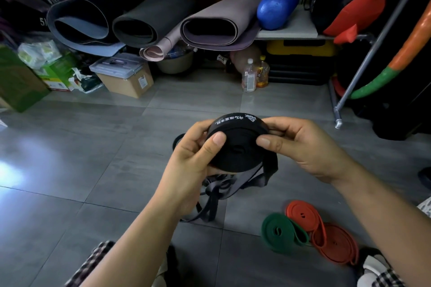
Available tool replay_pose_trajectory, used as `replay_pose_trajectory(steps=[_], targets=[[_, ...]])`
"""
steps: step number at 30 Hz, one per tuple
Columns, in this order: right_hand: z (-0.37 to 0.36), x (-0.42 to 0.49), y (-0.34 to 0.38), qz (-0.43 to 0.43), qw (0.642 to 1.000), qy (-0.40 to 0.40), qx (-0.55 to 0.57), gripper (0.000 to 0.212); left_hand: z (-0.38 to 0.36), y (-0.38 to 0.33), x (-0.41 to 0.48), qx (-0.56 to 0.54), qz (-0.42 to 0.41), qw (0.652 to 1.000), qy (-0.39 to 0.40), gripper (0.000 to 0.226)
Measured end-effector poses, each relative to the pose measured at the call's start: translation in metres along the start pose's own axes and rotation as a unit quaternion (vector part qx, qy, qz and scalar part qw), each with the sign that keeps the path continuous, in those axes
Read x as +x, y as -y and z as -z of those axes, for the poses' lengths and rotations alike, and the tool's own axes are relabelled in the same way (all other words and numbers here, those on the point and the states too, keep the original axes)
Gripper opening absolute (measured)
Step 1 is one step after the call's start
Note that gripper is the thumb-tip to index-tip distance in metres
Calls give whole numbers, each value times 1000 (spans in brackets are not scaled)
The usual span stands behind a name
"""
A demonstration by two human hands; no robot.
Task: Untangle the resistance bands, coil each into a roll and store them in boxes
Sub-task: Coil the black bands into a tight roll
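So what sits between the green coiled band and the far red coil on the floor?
In the head view, another red coil lies between the green coiled band and the far red coil, overlapping both, on the floor.

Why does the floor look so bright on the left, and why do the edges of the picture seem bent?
Head view: a light glares off the glossy floor tiles at left, washing them white; the wide-angle lens bows the metal pole and stretches the forearms at the edges; the room is dim, so the black band roll between the left hand and right hand loses detail, apart from its white print.
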State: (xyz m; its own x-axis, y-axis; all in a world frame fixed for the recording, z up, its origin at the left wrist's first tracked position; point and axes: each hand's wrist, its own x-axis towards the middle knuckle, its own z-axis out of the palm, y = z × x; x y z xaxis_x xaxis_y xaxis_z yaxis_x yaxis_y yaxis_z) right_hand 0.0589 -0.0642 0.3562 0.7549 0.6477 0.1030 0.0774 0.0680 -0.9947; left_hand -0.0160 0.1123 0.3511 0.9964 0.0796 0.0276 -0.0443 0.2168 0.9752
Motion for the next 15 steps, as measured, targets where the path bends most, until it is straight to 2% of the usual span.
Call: replay_pose_trajectory(steps=[3,5,6,9,12,15], targets=[[-1,-1,1,-5,993,-7,-121,23,6,-5,2,109,16,993,41,30],[-5,-1,-1,-7,974,8,-225,22,11,-3,4,200,-3,978,59,28],[-7,-2,-2,-7,970,11,-242,22,13,0,5,229,-8,972,61,25],[-9,-1,-1,-35,982,30,-185,28,15,5,5,245,-9,968,47,21],[1,-1,0,-94,979,108,-145,41,20,3,4,245,-33,968,41,17],[4,-1,-1,-97,975,95,-174,40,25,0,2,260,-42,964,39,25]])
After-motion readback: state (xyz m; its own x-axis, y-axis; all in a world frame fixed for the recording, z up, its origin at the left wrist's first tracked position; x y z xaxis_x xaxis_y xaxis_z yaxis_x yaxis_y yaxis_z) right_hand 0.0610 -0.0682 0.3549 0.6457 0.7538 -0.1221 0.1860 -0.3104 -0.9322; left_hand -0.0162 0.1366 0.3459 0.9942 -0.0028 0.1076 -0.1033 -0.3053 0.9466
